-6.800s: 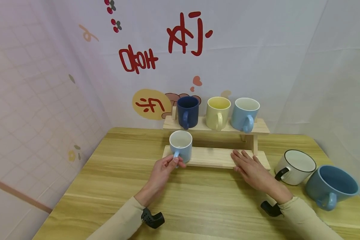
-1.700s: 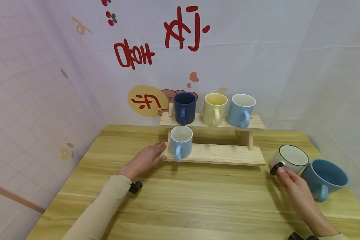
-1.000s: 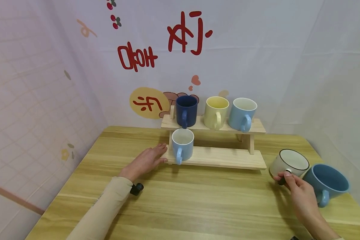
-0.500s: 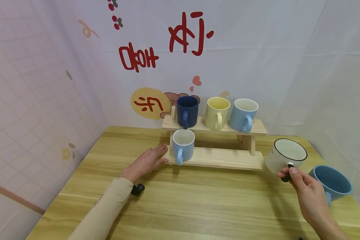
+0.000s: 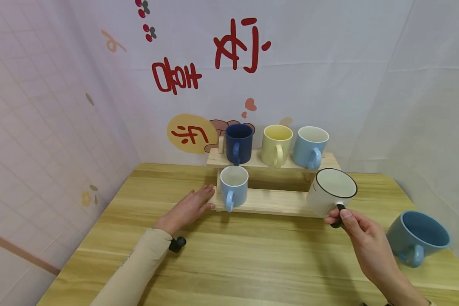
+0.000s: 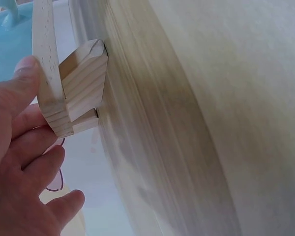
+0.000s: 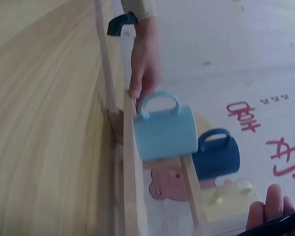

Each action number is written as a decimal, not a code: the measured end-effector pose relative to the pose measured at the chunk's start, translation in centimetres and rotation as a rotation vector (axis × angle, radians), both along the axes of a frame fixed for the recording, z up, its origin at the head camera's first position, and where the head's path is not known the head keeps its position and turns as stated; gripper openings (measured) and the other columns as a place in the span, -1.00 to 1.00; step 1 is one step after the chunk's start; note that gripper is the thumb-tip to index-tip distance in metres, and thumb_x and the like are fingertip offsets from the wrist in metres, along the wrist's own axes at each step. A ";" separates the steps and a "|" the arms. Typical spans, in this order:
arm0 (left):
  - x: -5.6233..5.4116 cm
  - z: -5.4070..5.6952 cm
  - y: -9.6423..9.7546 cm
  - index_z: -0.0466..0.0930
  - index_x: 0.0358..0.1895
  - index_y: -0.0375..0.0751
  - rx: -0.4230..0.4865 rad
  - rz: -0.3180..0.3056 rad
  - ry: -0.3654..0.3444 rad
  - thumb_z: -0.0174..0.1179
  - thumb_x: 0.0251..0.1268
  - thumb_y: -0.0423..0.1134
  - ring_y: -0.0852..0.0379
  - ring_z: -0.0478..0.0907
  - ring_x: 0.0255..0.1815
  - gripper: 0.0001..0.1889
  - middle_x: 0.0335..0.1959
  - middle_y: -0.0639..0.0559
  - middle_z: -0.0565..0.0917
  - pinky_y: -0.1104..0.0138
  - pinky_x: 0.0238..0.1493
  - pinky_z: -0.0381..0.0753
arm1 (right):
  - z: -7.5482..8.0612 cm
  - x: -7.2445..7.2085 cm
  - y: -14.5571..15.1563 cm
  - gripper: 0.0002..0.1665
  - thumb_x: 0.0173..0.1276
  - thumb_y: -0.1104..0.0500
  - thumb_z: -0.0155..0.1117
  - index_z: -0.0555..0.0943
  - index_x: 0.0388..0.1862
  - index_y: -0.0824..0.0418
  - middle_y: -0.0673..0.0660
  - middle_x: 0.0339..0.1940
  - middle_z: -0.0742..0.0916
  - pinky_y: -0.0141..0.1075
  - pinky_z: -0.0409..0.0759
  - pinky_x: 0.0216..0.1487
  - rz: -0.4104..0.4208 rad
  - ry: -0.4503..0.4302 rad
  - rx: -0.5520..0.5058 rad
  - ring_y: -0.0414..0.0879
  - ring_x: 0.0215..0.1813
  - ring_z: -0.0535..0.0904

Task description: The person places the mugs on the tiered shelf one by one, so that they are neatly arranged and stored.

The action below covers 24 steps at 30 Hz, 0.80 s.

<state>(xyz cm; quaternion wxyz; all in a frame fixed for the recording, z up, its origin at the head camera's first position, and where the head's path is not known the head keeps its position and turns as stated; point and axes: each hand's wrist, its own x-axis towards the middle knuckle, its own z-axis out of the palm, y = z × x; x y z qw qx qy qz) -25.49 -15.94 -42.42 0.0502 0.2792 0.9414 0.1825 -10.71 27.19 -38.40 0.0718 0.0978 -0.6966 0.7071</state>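
A white enamel-style mug [image 5: 329, 193] with a black rim hangs tilted in front of the lower shelf's right end. My right hand [image 5: 369, 242] pinches its black handle between thumb and fingers; the right wrist view catches just those fingertips and the black handle [image 7: 280, 223]. Over on the left, my left hand [image 5: 187, 210] rests against the left end of the two-tier wooden stand [image 5: 279, 202], fingers fairly straight. Up close, its thumb and fingers touch the lower board's end [image 6: 51, 83]. Beside it on that board stands a light blue mug [image 5: 234, 189], handle forward.
Along the upper shelf stand a navy mug [image 5: 239, 144], a yellow mug [image 5: 276, 146] and another light blue mug [image 5: 310, 146]. A wide grey-blue mug [image 5: 417, 238] sits on the wooden table [image 5: 252, 263] at right. Behind the stand hangs a printed cloth [image 5: 310, 76].
Earlier my left hand let go of the light blue mug on the lower board. My right hand took the white mug's handle, lifted it off the table and carried it left.
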 end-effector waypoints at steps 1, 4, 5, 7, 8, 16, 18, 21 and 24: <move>0.0 0.0 0.0 0.33 0.53 -0.36 0.005 0.001 -0.001 0.13 0.59 -0.03 -0.24 0.12 0.63 -0.36 0.61 -0.23 0.23 -0.24 0.55 0.09 | 0.0 -0.1 -0.4 -0.61 0.73 0.24 -0.11 0.57 0.09 0.54 0.09 -0.13 0.80 -0.52 0.42 0.23 0.014 0.001 -0.006 -0.20 0.13 0.63; 0.1 0.1 0.1 0.33 0.53 -0.37 0.006 0.004 -0.002 0.13 0.59 -0.03 -0.24 0.12 0.63 -0.36 0.61 -0.24 0.23 -0.23 0.55 0.09 | 0.1 -0.4 -1.8 -0.61 0.74 0.26 -0.13 0.57 0.07 0.56 0.10 -0.14 0.81 -0.49 0.46 0.21 0.055 0.007 -0.016 -0.18 0.11 0.64; 0.1 0.2 0.1 0.33 0.53 -0.37 0.005 0.006 -0.004 0.13 0.59 -0.03 -0.24 0.12 0.63 -0.36 0.61 -0.24 0.23 -0.23 0.55 0.09 | 0.1 -0.5 -2.2 -0.61 0.74 0.26 -0.13 0.57 0.06 0.56 0.09 -0.15 0.81 -0.48 0.46 0.20 0.062 0.008 -0.013 -0.18 0.10 0.64; 0.2 0.2 0.1 0.32 0.53 -0.36 0.003 0.011 -0.007 0.12 0.60 -0.03 -0.22 0.12 0.63 -0.36 0.61 -0.24 0.22 -0.22 0.55 0.09 | 0.1 -0.7 -3.0 -0.61 0.73 0.26 -0.11 0.57 0.04 0.57 0.09 -0.18 0.82 -0.46 0.49 0.17 0.068 0.006 -0.008 -0.18 0.08 0.65; 0.2 0.2 0.1 0.32 0.54 -0.36 0.001 0.013 -0.008 0.12 0.60 -0.02 -0.21 0.12 0.63 -0.36 0.62 -0.23 0.21 -0.21 0.56 0.09 | 0.1 -0.8 -3.4 -0.60 0.74 0.25 -0.11 0.57 0.04 0.58 0.08 -0.18 0.82 -0.46 0.49 0.16 0.070 0.001 0.000 -0.18 0.06 0.65; 0.1 0.0 0.3 0.32 0.55 -0.32 -0.007 0.019 -0.001 0.12 0.60 0.00 -0.15 0.13 0.64 -0.36 0.62 -0.19 0.21 -0.16 0.57 0.12 | -0.5 -1.6 -6.0 -0.55 0.74 0.17 -0.06 0.55 0.02 0.61 0.04 -0.23 0.82 -0.44 0.50 0.13 0.055 -0.043 0.080 -0.19 0.02 0.65; 0.1 0.0 0.3 0.32 0.55 -0.32 -0.006 0.020 -0.001 0.12 0.60 0.00 -0.14 0.13 0.64 -0.36 0.62 -0.18 0.22 -0.16 0.57 0.12 | -0.6 -1.8 -6.7 -0.54 0.74 0.16 -0.06 0.55 0.03 0.60 0.05 -0.23 0.82 -0.44 0.49 0.13 0.059 -0.056 0.088 -0.18 0.02 0.65; 0.2 0.1 0.3 0.32 0.55 -0.32 -0.002 0.022 -0.001 0.12 0.60 -0.01 -0.14 0.14 0.63 -0.36 0.62 -0.19 0.22 -0.16 0.56 0.13 | -1.0 -2.4 -7.7 -0.52 0.74 0.12 -0.05 0.56 0.04 0.58 0.09 -0.22 0.82 -0.43 0.48 0.14 0.064 -0.084 0.094 -0.17 0.04 0.63; 0.3 0.1 0.2 0.32 0.55 -0.33 0.006 0.020 -0.004 0.13 0.59 -0.02 -0.16 0.14 0.63 -0.36 0.62 -0.20 0.21 -0.17 0.56 0.14 | -1.3 -2.9 -8.6 -0.49 0.73 0.07 -0.03 0.57 0.05 0.56 0.18 -0.20 0.82 -0.42 0.46 0.16 0.065 -0.115 0.093 -0.16 0.06 0.63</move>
